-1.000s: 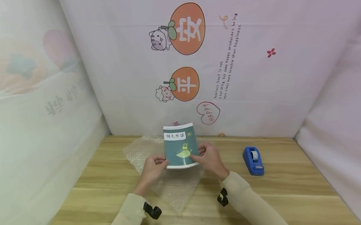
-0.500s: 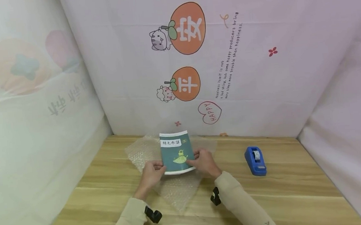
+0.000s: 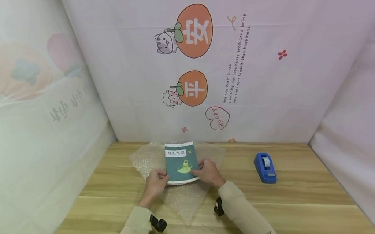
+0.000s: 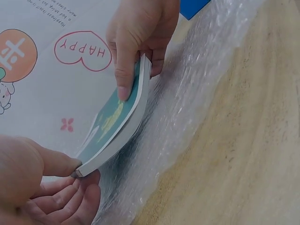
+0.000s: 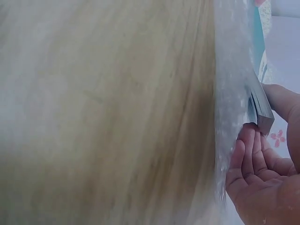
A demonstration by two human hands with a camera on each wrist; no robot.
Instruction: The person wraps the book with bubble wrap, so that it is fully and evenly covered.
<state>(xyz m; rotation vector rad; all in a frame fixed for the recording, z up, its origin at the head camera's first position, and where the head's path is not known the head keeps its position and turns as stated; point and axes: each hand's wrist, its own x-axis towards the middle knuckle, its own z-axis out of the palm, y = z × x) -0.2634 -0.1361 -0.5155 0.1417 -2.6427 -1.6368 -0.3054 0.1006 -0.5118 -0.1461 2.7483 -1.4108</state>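
Green paperback (image 3: 177, 166) gripped by left hand (image 3: 156, 183) and right hand (image 3: 208, 171) above bubble wrap (image 3: 185, 201)

Both hands pinch the near end of the paperback, one at each side, thumbs over the cover and fingers underneath. Its long axis runs away from the person towards the printed back cloth (image 3: 260, 120); the white title strip (image 3: 175, 153) lies at the far end, the yellow-green leaf drawing (image 3: 185, 168) nearer the hands. The front cover faces up. Whether the far end touches the bubble wrap cannot be told.

The left wrist view shows what the head view hides: the near edge of the page block bowed downward between the hands, apart from the wrap. The right wrist view shows a page corner end-on, above the right fingers.

The bubble wrap is spread on the wood-grain desk (image 3: 300, 203), one corner towards the person. To the right, well apart, a blue tape dispenser (image 3: 264, 173) holds a roll of tape (image 3: 266, 162).
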